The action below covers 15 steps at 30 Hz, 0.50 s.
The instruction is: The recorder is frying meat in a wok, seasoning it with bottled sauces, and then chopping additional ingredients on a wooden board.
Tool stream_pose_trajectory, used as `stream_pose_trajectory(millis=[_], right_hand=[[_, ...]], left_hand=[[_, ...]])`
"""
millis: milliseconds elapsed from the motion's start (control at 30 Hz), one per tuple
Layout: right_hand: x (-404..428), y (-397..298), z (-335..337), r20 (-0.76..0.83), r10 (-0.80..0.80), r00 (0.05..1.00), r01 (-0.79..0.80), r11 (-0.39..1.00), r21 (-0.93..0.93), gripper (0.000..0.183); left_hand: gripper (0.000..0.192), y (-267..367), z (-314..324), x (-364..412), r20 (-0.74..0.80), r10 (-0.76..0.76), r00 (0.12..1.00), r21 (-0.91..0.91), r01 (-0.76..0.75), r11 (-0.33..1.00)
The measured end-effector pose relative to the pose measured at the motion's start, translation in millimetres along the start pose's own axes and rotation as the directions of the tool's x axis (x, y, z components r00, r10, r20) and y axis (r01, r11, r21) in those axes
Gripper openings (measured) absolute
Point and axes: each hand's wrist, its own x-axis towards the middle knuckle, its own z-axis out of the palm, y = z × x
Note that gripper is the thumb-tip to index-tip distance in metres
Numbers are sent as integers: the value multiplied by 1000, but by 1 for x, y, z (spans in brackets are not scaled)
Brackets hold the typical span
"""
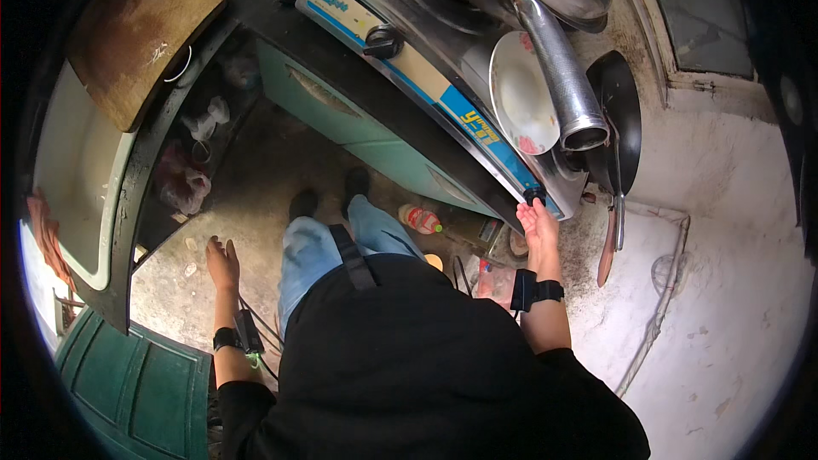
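Note:
My right hand (540, 227) is at the right end of a two-burner gas stove (409, 70), its fingertips on the black right control knob (533, 193). That hand partly covers the knob's lower side. The black left control knob (382, 43) is farther along the same front panel. My left hand (223, 263) hangs over the floor on the left, holding nothing, fingers slightly apart. On the stove top, a white floral plate (523, 96) leans beside the hollow metal handle (562, 70) of a wok.
A wooden cutting board (147, 32) lies across the sink (77, 160) at left. Green cabinet doors (358, 115) are under the stove counter. A red-labelled bottle (420, 219) lies on the floor. A black pan (617, 121) hangs against the right wall, near a pipe (658, 313).

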Motion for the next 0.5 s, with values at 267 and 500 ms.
stream_pose_trajectory(millis=[267,500], right_hand=[[-5,1,4,-4,-76,997,76,994,-75,19],[-5,2,7,-17,-121,992,118,984,-133,19]], left_hand=[[35,11,-6,7,32,-41,999,-33,42,999],[35,16,-9,10,52,-64,997,-62,67,996]])
